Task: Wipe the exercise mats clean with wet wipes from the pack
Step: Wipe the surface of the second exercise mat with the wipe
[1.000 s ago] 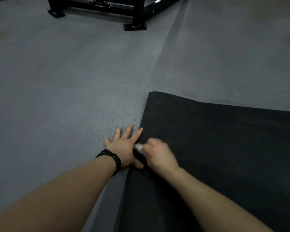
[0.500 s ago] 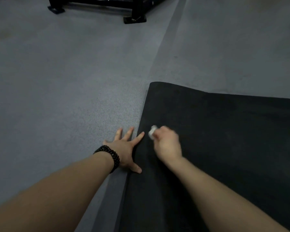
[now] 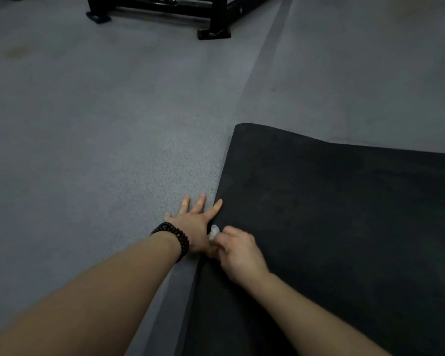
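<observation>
Clenched in the curled fingers of the right hand (image 3: 238, 250), just below the frame's centre, a small white wet wipe (image 3: 213, 232) is being held, and it is being pressed against the left edge of the black exercise mat (image 3: 344, 227). Only a crumpled end of the wipe is being shown, between the two hands. The mat is being shown lying flat on the grey carpeted floor (image 3: 88, 150), filling the lower right of the frame, with its far corner near the centre. A darker seam strip (image 3: 265, 65) in the floor is being shown running from the upper right down toward that corner. At the top centre, the feet of a black metal equipment frame (image 3: 211, 21) are being shown resting on the floor, well apart from the mat. The left hand (image 3: 193, 224) is being laid flat with fingers spread and straight, palm down, mostly on the floor, its index finger resting along the mat's edge; nothing is being grasped by it. A black beaded bracelet (image 3: 174, 237) is being worn on the left wrist. Both bare forearms are being extended from the lower edge of the frame.
</observation>
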